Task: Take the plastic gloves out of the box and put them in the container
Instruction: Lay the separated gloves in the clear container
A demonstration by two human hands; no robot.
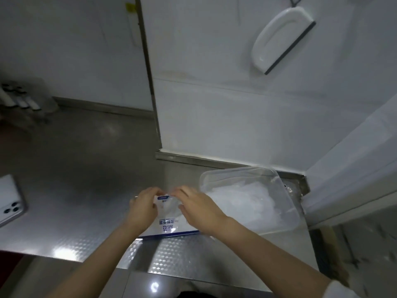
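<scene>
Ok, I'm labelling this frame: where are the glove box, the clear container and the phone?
glove box [169, 227], head view, printed front face.
clear container [236, 175], head view, far wall.
phone [10, 198], head view, its back.

This looks like a commercial kitchen or food-preparation room. An embossed stainless-steel bench [81, 168] runs up to smooth white wall panels [214, 115], edged along the bottom with a steel strip [193, 160]. A white plastic squeegee with a dark rubber blade [281, 39] hangs on the wall (all wipe-down surfaces).
</scene>
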